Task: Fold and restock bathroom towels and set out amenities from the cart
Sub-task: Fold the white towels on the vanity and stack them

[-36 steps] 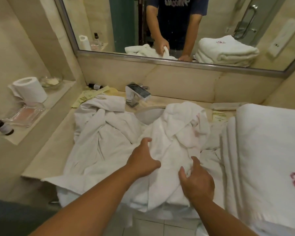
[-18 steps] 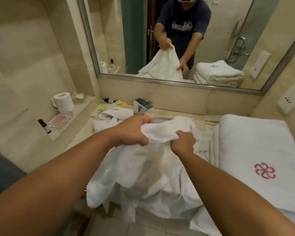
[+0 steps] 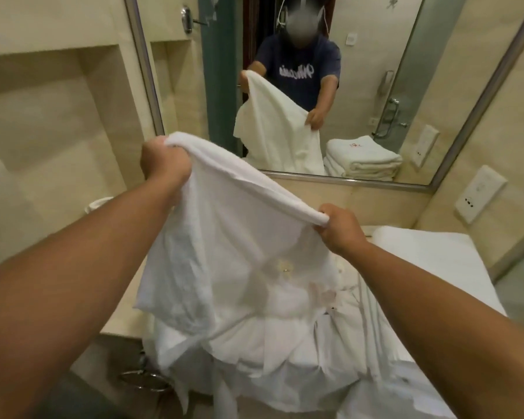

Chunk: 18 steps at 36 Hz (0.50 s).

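Observation:
A white towel (image 3: 224, 246) hangs spread in front of me above the vanity counter. My left hand (image 3: 164, 164) grips its upper edge high on the left. My right hand (image 3: 339, 228) grips the same edge lower on the right. The cloth droops between them onto a heap of crumpled white linen (image 3: 279, 337) that covers the counter and the basin. A stack of folded white towels (image 3: 430, 267) lies on the counter at the right. Faucet and amenities are hidden behind the held towel.
A large wall mirror (image 3: 375, 71) faces me and reflects a person, the towel and the folded stack. A white wall plate (image 3: 478, 195) sits at the right. A metal ring (image 3: 146, 379) hangs below the beige counter edge (image 3: 121, 325). A recessed tiled niche is at the left.
Both hands lifted the towel from chest-level bunching up and apart, left hand higher, spreading it open. The view tilted upward, hiding the shelf items and faucet.

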Each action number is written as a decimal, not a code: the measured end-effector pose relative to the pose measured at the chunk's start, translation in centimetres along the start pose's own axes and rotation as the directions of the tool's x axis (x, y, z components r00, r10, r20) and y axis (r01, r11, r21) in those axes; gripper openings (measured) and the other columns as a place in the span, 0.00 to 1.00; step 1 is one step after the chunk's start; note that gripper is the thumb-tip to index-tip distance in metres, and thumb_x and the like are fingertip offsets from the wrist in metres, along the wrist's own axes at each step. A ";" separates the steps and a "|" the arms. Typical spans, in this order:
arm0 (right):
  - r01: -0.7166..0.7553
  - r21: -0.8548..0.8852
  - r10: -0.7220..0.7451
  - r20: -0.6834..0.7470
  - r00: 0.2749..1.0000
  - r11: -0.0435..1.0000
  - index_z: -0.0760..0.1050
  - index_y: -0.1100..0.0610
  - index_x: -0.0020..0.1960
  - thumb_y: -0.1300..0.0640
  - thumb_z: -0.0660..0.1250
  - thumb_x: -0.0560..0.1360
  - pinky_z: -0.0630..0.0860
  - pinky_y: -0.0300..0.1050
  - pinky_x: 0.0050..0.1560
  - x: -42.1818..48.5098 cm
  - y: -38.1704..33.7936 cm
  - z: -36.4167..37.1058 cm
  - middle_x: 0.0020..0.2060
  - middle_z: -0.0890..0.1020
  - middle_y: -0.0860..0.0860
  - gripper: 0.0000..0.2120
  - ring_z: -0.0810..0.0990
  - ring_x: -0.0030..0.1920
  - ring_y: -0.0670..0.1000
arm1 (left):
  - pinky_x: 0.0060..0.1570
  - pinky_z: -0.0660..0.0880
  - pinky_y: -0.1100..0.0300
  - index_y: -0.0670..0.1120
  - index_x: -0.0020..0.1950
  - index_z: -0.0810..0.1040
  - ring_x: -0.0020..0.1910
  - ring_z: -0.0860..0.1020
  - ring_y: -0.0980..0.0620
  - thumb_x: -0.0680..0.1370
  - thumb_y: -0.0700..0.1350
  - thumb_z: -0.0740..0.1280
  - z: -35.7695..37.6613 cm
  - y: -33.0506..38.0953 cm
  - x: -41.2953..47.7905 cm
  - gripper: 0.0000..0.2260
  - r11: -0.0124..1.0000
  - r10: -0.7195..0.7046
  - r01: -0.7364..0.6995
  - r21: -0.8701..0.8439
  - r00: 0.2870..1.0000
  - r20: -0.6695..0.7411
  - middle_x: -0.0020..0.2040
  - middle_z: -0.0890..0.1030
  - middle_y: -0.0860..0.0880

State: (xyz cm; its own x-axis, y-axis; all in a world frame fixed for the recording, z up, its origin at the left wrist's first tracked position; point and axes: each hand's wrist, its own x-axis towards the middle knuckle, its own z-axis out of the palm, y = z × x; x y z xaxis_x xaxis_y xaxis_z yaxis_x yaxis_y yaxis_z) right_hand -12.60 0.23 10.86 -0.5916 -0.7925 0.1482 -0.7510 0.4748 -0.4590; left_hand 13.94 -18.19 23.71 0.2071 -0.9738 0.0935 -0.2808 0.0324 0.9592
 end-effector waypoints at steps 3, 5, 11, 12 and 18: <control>-0.094 -0.051 0.096 0.022 0.995 0.994 0.81 0.54 0.50 0.56 0.69 0.76 0.68 0.42 0.44 0.8 -0.7 0.2 0.47 0.84 0.55 0.04 0.82 0.50 0.60 | 0.51 0.73 0.58 0.43 0.62 0.79 0.54 0.78 0.50 0.82 0.39 0.58 0.8 0.6 0.5 0.13 0.991 0.123 -0.125 -0.052 0.991 -0.047 0.55 0.80 0.50; -0.249 0.012 0.249 0.033 0.968 0.968 0.81 0.60 0.52 0.56 0.70 0.77 0.72 0.44 0.44 1.3 -1.2 0.1 0.45 0.82 0.57 0.08 0.81 0.48 0.60 | 0.46 0.69 0.61 0.45 0.59 0.76 0.50 0.75 0.50 0.80 0.38 0.57 1.1 0.5 0.9 0.12 0.976 0.180 -0.192 -0.097 0.976 -0.123 0.51 0.77 0.50; -0.527 0.540 0.618 0.018 0.786 0.656 0.76 0.64 0.66 0.54 0.62 0.82 0.72 0.47 0.48 2.9 -1.4 -2.2 0.57 0.79 0.59 0.17 0.78 0.53 0.60 | 0.45 0.68 0.57 0.46 0.66 0.71 0.50 0.74 0.47 0.83 0.42 0.57 2.5 -0.2 3.2 0.13 0.975 0.193 -0.195 -0.106 0.981 -0.033 0.54 0.75 0.49; -0.529 0.652 0.659 0.060 0.749 0.542 0.75 0.62 0.66 0.50 0.63 0.83 0.73 0.47 0.49 3.1 -1.9 -3.0 0.56 0.79 0.58 0.19 0.77 0.52 0.59 | 0.45 0.68 0.57 0.48 0.65 0.72 0.51 0.75 0.46 0.83 0.44 0.58 3.2 -0.6 3.1 0.11 0.959 0.283 -0.280 -0.042 0.955 0.089 0.54 0.76 0.49; -0.387 0.813 0.489 0.148 0.859 0.434 0.77 0.53 0.58 0.41 0.66 0.80 0.80 0.49 0.49 6.2 -6.5 -5.5 0.49 0.82 0.54 0.17 0.82 0.48 0.55 | 0.60 0.75 0.54 0.58 0.80 0.57 0.60 0.78 0.48 0.74 0.49 0.78 8.8 -2.2 -1.2 0.42 0.921 0.252 -0.388 -0.033 0.529 0.811 0.64 0.77 0.47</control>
State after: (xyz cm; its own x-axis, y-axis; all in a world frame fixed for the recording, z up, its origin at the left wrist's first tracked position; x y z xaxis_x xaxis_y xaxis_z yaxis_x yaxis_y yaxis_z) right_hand -12.99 -5.64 19.61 -0.8326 -0.5053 -0.2268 0.1415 0.2017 -0.9692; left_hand 6.07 -19.08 19.13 -0.7207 -0.6892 0.0747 -0.3084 0.4153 0.8558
